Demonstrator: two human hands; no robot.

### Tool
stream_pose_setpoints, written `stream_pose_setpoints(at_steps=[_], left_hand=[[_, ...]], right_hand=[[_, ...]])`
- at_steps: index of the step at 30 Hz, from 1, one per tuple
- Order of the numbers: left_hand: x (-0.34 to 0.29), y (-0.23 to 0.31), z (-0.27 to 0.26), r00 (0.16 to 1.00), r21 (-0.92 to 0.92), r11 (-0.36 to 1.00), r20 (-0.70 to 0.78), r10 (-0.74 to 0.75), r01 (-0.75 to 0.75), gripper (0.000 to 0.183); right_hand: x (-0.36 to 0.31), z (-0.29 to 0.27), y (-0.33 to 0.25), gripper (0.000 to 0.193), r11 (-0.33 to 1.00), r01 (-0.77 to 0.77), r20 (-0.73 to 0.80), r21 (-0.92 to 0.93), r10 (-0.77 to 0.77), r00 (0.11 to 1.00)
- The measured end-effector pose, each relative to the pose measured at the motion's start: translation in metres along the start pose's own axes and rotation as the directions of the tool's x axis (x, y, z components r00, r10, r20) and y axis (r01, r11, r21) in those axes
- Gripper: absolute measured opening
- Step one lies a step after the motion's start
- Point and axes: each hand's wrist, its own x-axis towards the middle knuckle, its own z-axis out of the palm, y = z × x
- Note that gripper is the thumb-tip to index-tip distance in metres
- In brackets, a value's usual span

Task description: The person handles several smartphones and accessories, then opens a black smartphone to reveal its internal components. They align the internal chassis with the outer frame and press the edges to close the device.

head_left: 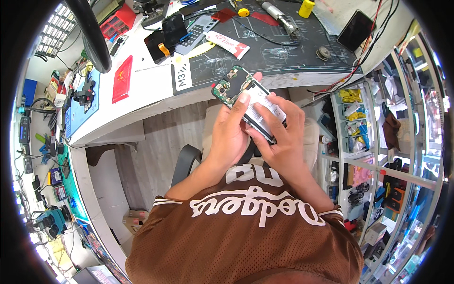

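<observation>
An opened smartphone [248, 100] is held up in front of my chest, near the bench's front edge. Its green circuit board shows at the far left end, and a white-labelled battery [265, 105] fills the middle. My left hand [230, 128] is closed around its left side, with the thumb lying along the edge beside the board. My right hand [283, 124] grips the near right end, its fingers bent over the battery's face. The side of the phone turned away from me is hidden.
On the white bench [142, 102] lie a dark work mat [279, 54], a white and red tube [228, 44], a red tray [123, 79] and loose phone screens [158, 45]. A black lamp arm [92, 33] hangs at upper left. Glass shelves [378, 161] stand on the right.
</observation>
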Motion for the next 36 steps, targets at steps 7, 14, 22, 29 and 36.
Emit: stream_pose_setpoints(at_steps=[7, 14, 22, 29, 36], left_hand=[[0.001, -0.004, 0.000, 0.997, -0.070, 0.997, -0.072, -0.016, 0.011, 0.048], [-0.001, -0.004, -0.006, 0.990, -0.063, 0.992, -0.074, -0.117, 0.112, 0.051], [0.007, 0.003, -0.026, 0.977, -0.097, 0.986, -0.149, -0.151, 0.138, 0.047], [0.016, 0.025, -0.049, 0.981, -0.126, 0.990, -0.175, -0.083, 0.061, 0.044], [0.022, 0.050, -0.068, 0.967, -0.062, 0.998, -0.255, 0.004, -0.020, 0.046]], right_hand=[[-0.004, -0.014, -0.008, 0.060, 0.996, -0.072, 0.039, 0.054, 0.070, 0.997], [0.005, -0.045, 0.016, 0.046, 0.936, -0.232, -0.021, 0.264, 0.246, 0.969], [0.035, -0.059, 0.063, 0.024, 0.895, -0.300, -0.124, 0.329, 0.356, 0.926], [0.113, -0.076, 0.089, 0.020, 0.952, -0.289, -0.167, 0.098, 0.303, 0.938], [0.236, -0.019, 0.098, 0.023, 0.996, -0.006, 0.035, 0.087, 0.003, 0.999]])
